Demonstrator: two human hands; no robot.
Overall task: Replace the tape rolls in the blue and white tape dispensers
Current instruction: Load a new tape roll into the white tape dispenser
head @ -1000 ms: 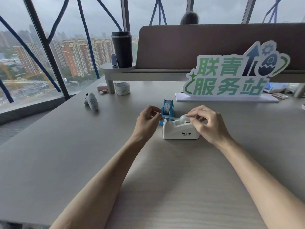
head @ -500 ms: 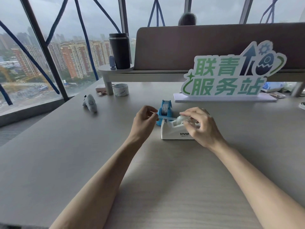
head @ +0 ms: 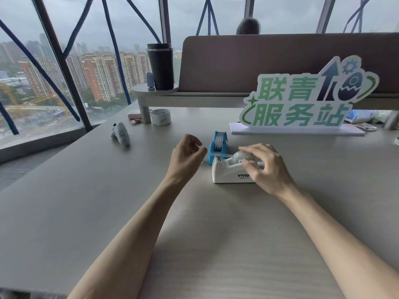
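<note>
The white tape dispenser (head: 228, 172) stands on the table in front of me, with a pale tape roll (head: 243, 156) seated in it. My right hand (head: 266, 167) rests on that roll and on the dispenser's right end. A clear strip of tape runs from the roll leftwards over the cutter to my left hand (head: 187, 153), whose fingers pinch the strip's end. Just behind stands the small blue tape dispenser (head: 218, 146) with a patterned white tape in it.
A spare tape roll (head: 160, 117) lies far left near a shelf leg. A grey handheld device (head: 120, 133) lies left of it. A green and white sign (head: 302, 100) stands at the back right; a black tumbler (head: 160, 65) sits on the raised shelf.
My left hand has moved left, away from the dispenser, drawing the tape strip out. My right hand shifted down onto the roll and the dispenser's side.
</note>
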